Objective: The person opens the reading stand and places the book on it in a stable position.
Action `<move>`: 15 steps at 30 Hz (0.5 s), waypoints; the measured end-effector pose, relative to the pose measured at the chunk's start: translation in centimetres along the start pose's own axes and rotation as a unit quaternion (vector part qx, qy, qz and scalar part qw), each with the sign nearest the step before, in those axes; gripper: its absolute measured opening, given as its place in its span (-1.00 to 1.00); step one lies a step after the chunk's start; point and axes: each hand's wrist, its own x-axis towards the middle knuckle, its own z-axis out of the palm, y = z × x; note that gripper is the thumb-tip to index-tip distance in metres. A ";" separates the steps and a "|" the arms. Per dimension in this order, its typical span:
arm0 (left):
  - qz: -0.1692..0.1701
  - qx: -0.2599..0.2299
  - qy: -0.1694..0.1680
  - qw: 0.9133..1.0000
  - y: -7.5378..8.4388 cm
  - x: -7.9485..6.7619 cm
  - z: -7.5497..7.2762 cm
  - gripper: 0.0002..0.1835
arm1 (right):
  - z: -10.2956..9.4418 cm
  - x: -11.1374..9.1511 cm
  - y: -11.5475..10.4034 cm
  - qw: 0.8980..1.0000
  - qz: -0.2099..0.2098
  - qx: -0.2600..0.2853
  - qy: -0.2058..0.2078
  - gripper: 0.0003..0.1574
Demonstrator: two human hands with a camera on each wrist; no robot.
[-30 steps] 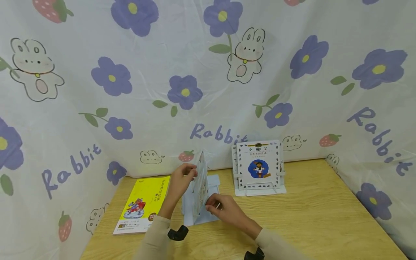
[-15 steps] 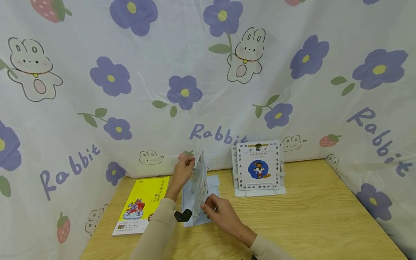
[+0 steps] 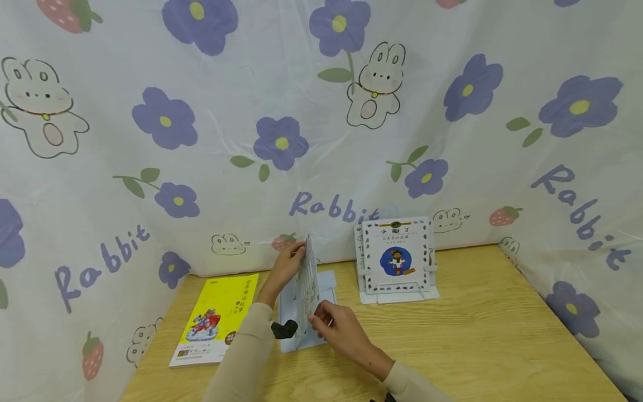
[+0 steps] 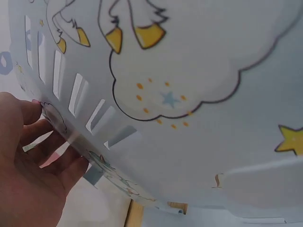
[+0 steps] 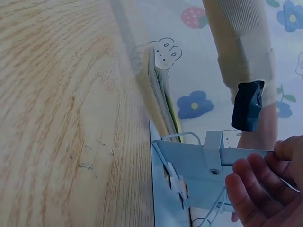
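Note:
A light blue book stand [image 3: 310, 287] with cartoon prints and slots stands in the middle of the table, its back panel raised steeply above its flat base [image 3: 327, 279]. My left hand [image 3: 285, 271] pinches the panel's upper edge. In the left wrist view, the thumb of that hand [image 4: 28, 165] lies on the edge beside the slots, with fingers behind it. My right hand [image 3: 344, 330] pinches the panel's lower near edge between thumb and fingers. Close to this hand [image 5: 265, 189], the right wrist view shows a side clip [image 5: 214, 152] and a hinged strut under the panel.
A yellow-covered book [image 3: 221, 307] lies flat at the left. Behind to the right, a second book stand [image 3: 361, 297] holds an upright white book [image 3: 397, 257]. A white curtain [image 3: 226, 195] with flowers and rabbits hangs along the table's [image 3: 477, 335] back edge.
My left hand has slid up to the panel's top edge. My right fingertips have shifted slightly left onto the panel's edge. The panel stays raised, and the head view has turned slightly.

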 end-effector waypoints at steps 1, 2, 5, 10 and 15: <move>0.000 -0.002 0.000 1.000 0.0 -0.1 0.0 -0.52 | 0.0 0.0 0.0 1.000 -0.001 0.002 0.000 -0.69; -0.001 -0.006 0.001 1.000 -0.1 -0.2 -0.1 -0.52 | 0.0 0.0 0.0 1.000 -0.002 0.003 0.000 -0.68; 0.004 -0.013 0.002 1.000 -0.2 -0.4 -0.3 -0.52 | -0.1 0.0 0.2 1.000 -0.006 0.010 0.002 -0.67; -0.004 -0.011 0.000 1.000 -0.6 -0.6 -0.7 -0.51 | -0.5 0.0 0.5 1.000 -0.005 0.013 0.007 -0.68; -0.003 -0.013 0.007 1.000 -0.9 -0.8 -1.1 -0.49 | -1.2 -0.1 0.9 1.000 0.018 0.018 0.019 -0.71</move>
